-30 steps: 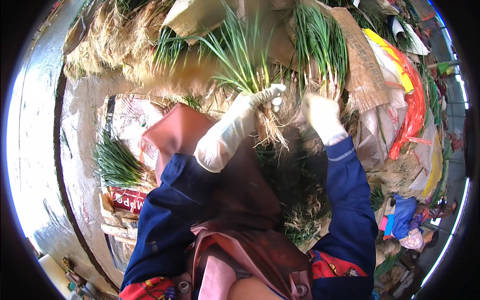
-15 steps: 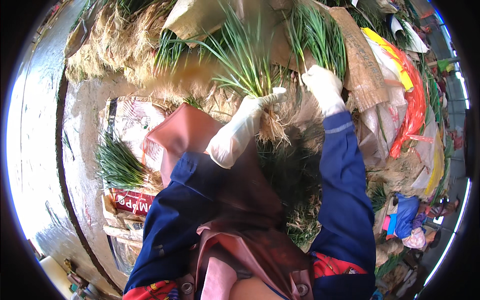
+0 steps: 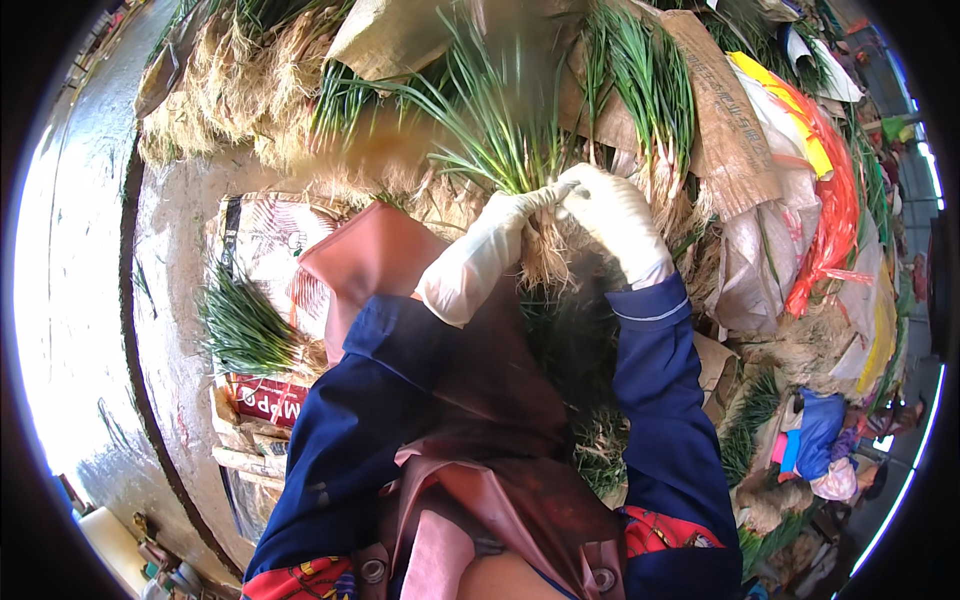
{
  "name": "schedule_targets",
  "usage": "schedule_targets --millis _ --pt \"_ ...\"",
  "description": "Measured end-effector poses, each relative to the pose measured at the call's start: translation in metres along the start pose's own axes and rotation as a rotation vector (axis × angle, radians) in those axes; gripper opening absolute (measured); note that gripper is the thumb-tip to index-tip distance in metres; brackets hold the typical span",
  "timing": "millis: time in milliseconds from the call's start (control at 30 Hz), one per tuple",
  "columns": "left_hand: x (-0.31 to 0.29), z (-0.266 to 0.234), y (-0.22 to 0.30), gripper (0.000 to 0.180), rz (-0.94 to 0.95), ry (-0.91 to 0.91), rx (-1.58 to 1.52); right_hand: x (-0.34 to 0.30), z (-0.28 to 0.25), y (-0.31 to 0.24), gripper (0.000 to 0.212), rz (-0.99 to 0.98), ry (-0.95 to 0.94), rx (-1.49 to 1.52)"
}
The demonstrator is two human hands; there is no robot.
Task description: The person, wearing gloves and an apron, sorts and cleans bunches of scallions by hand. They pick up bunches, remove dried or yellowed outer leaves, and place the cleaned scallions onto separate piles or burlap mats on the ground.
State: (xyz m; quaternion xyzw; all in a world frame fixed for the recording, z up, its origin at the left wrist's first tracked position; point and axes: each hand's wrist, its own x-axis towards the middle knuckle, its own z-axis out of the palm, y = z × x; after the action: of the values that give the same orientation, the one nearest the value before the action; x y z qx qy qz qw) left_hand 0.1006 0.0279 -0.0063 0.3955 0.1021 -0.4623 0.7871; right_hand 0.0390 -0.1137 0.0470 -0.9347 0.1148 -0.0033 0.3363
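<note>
A bunch of green onions (image 3: 512, 150) stands upright in my gloved left hand (image 3: 482, 250), whose fingers wrap round the pale stems. Pale tangled roots (image 3: 545, 262) hang below that grip. My gloved right hand (image 3: 622, 222) meets the bunch from the right, its fingertips pressed together beside the left thumb at the stems. What lies inside those fingertips is mostly hidden, though they touch the bunch. Just behind the right hand, a heap of loose green onions (image 3: 655, 95) leans with its roots toward me.
A separate green onion bunch (image 3: 245, 325) lies at left on a printed sack (image 3: 270, 235). Brown sacking (image 3: 725, 130) and red plastic (image 3: 825, 235) sit at right. Rooty onions (image 3: 235, 90) are piled far left. A person (image 3: 822, 440) is at the right, and my reddish apron (image 3: 375, 255) covers my lap.
My right hand has come left and nearer from the onion heap to the bunch, now touching it by the left thumb. My left hand keeps its grip, nearly still.
</note>
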Motion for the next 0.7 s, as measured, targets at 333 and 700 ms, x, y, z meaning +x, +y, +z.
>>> schedule_targets --millis 333,700 --pt "-0.001 0.006 0.011 0.018 0.055 -0.055 0.026 -0.003 -0.014 0.004 0.028 0.436 0.143 0.019" --pt "-0.011 0.021 -0.012 0.014 0.000 -0.066 0.386 -0.035 0.002 0.039 0.039 0.288 0.278 0.210"
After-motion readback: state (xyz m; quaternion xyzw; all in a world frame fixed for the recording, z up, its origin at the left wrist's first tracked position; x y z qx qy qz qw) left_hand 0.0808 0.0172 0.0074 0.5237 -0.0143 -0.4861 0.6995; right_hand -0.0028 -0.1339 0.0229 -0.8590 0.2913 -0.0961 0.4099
